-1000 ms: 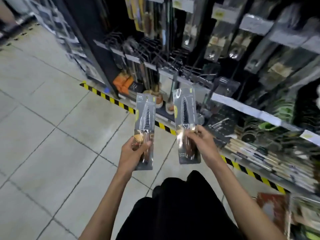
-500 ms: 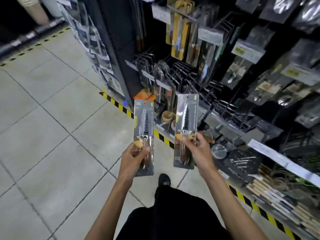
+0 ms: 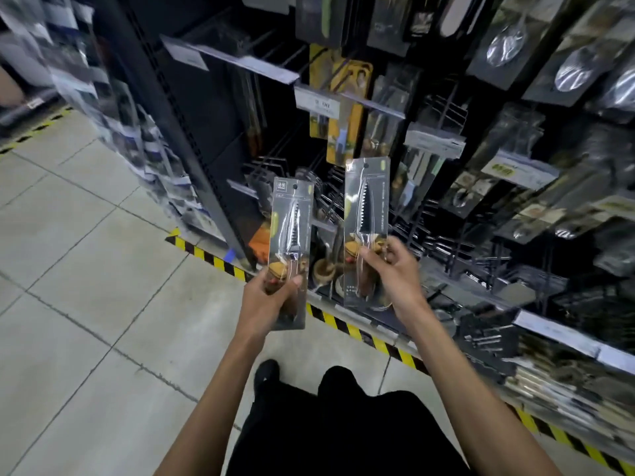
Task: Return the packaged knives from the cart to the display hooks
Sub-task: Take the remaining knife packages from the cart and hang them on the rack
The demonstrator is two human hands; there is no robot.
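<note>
Gripping one packaged knife in curled fingers of the left hand, pinching a second packaged knife in the right hand; both upright above the fingers, display hooks beyond. Not yet hung.

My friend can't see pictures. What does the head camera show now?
A person's left hand and right hand each hold a packaged knife upright, the left knife lower than the right knife, before a dark store rack of hooks and hanging kitchen tools. Yellow-black tape runs along its base.
</note>
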